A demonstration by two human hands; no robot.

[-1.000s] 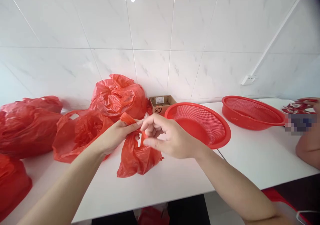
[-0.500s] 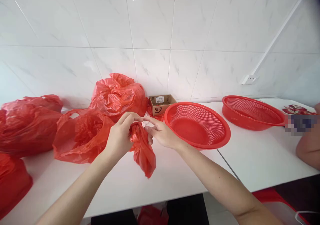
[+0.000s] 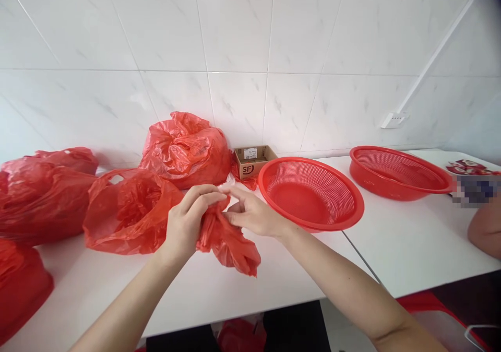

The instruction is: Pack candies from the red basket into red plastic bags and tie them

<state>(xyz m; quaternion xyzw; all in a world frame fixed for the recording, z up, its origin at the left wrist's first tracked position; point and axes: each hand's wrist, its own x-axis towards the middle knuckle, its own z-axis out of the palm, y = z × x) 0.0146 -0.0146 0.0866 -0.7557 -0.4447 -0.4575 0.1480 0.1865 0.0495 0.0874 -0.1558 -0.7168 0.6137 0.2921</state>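
A crumpled red plastic bag (image 3: 235,247) is bunched between my two hands above the white table. My left hand (image 3: 191,213) is closed around its gathered part, fingers curled over the top. My right hand (image 3: 248,211) pinches the same bag from the right, thumb pressed to the plastic. The bag's loose end flares down and to the right below my fingers. Just left of my left hand lies an open red plastic bag (image 3: 105,232) with more red plastic inside. Behind my hands, a large full red bag (image 3: 188,153) leans near the wall.
A red colander (image 3: 309,198) stands right of my hands, with a second red colander (image 3: 395,172) farther right. A small cardboard box (image 3: 250,169) sits by the tiled wall. More red bags (image 3: 43,200) fill the left side. Another person's arm (image 3: 485,226) shows at the right edge.
The bag in my hands has swung out to the right and its loose end has spread wider. My left hand now wraps more fully over the bunched plastic.
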